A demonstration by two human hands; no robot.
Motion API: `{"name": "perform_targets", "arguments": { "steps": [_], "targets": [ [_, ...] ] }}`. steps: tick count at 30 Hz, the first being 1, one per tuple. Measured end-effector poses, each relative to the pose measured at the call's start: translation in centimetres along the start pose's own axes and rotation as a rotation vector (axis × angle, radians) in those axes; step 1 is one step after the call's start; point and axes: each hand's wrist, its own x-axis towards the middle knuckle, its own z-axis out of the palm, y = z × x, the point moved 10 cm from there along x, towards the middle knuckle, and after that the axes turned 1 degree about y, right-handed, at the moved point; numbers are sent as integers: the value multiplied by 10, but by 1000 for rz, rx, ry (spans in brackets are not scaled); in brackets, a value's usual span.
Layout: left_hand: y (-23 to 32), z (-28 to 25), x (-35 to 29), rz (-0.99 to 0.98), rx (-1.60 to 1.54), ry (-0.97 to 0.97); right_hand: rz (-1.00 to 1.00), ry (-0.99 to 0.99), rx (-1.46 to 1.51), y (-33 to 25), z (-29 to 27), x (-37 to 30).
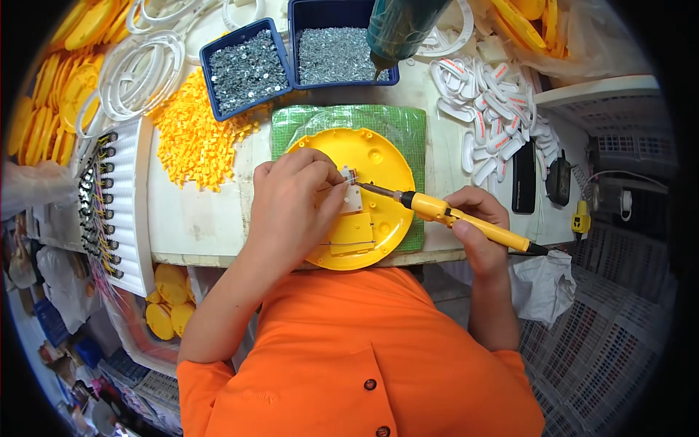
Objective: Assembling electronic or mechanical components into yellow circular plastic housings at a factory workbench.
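Observation:
My right hand [478,222] grips a yellow soldering iron [451,216] by its handle, its dark tip pointing left at a small white part [352,198]. That part sits inside a round yellow plastic shell [393,156], which lies hollow side up. My left hand [300,200] is closed in a pinch right beside the iron's tip, over the white part. A thin silvery wire [350,180] shows at its fingertips; the fingers hide most of it. Under the shell lies a green mat [291,120] with a clear plastic covering.
Two blue bins of small metal pieces [247,69] stand behind the mat, beneath a hanging teal power screwdriver [397,33]. Small yellow pieces [195,138] are heaped left, near a white rack of wired parts [131,207]. White plastic pieces [488,109] and a black case [523,178] lie right.

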Motion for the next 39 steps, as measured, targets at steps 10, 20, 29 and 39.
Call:
{"name": "perform_targets", "arguments": {
  "steps": [10,20,29,39],
  "targets": [
    [-2,2,0,-10,-16,-1,1,0,-22,-2,4,2],
    [1,1,7,-13,16,-69,16,-25,-55,2,2,4],
    [0,3,9,-32,23,-105,-33,49,-55,-9,-5,5],
    [1,2,8,-23,46,-88,-64,21,-90,-6,-2,4]
  ]
}}
